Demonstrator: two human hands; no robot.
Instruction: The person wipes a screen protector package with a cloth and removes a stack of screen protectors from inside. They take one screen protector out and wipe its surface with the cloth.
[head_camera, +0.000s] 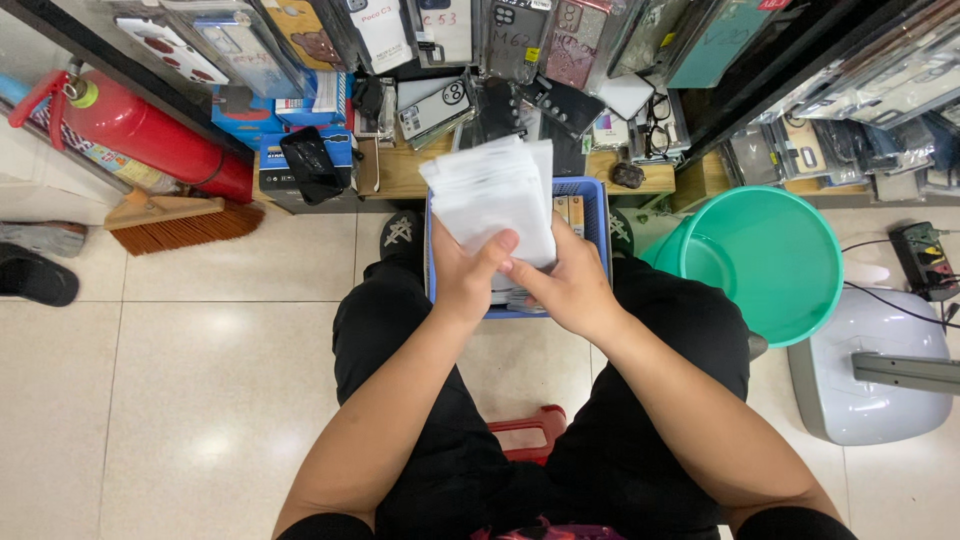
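My left hand (468, 275) and my right hand (562, 285) both grip a fanned stack of white plastic pouches (492, 195), thumbs meeting on its lower edge. I hold the stack above a blue plastic basket (597, 225) that sits on the floor between my knees. Small boxes show inside the basket behind the pouches. I sit on a red stool (528, 430), legs in black trousers.
A teal bucket (770, 260) stands to the right, and a grey fan base (870, 375) lies beyond it. A red fire extinguisher (150, 130) and a broom (180, 218) lie at left. Shelves ahead hold several phone cases (500, 60). A power strip (928, 258) sits far right.
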